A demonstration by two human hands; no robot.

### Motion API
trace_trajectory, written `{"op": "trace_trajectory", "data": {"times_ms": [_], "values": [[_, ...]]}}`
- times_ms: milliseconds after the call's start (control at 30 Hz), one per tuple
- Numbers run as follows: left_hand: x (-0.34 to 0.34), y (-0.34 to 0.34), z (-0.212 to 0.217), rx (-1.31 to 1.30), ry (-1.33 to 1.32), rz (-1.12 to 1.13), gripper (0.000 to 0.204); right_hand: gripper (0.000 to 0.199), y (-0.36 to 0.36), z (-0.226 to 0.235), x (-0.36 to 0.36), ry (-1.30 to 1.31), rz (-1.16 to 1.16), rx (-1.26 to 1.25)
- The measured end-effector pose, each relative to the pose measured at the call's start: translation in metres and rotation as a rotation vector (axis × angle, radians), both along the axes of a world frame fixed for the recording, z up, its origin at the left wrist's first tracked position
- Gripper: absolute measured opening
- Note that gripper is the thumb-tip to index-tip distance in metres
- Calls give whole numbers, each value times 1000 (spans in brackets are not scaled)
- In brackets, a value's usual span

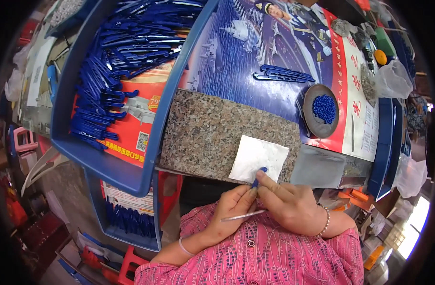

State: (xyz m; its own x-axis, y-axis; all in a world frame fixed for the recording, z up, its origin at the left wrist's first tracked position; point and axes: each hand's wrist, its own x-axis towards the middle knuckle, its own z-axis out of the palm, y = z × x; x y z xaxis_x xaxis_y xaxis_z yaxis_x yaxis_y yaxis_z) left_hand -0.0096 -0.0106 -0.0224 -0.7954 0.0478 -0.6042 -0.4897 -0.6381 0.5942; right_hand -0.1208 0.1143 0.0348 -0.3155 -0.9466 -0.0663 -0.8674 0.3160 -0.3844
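Observation:
Over the near edge of a stone slab, both hands meet around a slim blue piece (263, 169). My left hand (234, 206) pinches it between thumb and fingers. My right hand (293, 206) is closed, its index finger against the same piece. A thin silver rod-like tool (243, 216) sticks out of the right hand toward the left wrist; its other end is hidden. Just beyond the fingertips lies a white folded pad (258, 154) on the slab. Most of the blue piece is covered by fingers, so its full shape cannot be made out.
Left of the granite slab (212, 128), a blue tray (153, 142) holds many slim blue hooked pieces (98, 90). A lower blue bin (101, 223) holds more. A few pieces (281, 74) lie on the printed sheet, near a round dish (309, 118) of tiny blue parts (324, 109).

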Motion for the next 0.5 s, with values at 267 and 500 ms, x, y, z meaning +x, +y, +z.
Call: {"op": "trace_trajectory", "data": {"times_ms": [267,500], "values": [[2,-2,3,47,39,-12,32,20,20,2,16,-629,-542,-298],[8,-5,15,42,-24,-19,38,19,35,3,37,-771,-738,-412]]}}
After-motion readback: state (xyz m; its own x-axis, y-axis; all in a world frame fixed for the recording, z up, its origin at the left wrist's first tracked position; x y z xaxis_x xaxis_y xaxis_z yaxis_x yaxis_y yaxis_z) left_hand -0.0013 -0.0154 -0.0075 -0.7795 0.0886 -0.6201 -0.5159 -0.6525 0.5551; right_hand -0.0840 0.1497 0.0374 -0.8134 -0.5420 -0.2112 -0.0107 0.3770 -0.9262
